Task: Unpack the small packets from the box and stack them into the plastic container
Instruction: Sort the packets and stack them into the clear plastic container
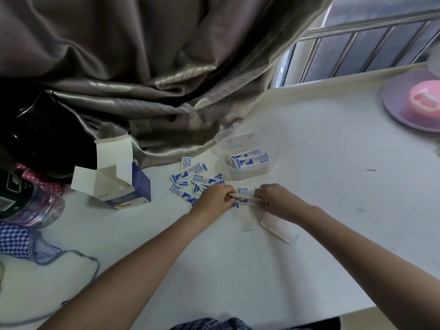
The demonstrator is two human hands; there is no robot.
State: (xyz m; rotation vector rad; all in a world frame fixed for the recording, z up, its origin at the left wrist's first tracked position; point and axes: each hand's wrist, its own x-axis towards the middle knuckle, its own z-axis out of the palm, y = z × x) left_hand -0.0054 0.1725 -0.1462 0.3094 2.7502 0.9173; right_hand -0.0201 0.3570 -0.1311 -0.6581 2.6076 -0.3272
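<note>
An open blue and white cardboard box [123, 184] stands at the left of the white table, flaps up. Several small blue and white packets [190, 181] lie scattered to its right. A clear plastic container [245, 172] behind them holds a few packets [250, 159], its lid tilted up at the back. My left hand [214, 198] and my right hand [273, 198] together pinch a small bundle of packets [245, 195] by its two ends, just above the table and in front of the container.
A white paper slip [278, 231] lies under my right wrist. A brown curtain [154, 79] drapes onto the table behind the box. Checked cloth and a plastic bag [28, 210] sit at the left edge. A pink plate [414, 103] is far right.
</note>
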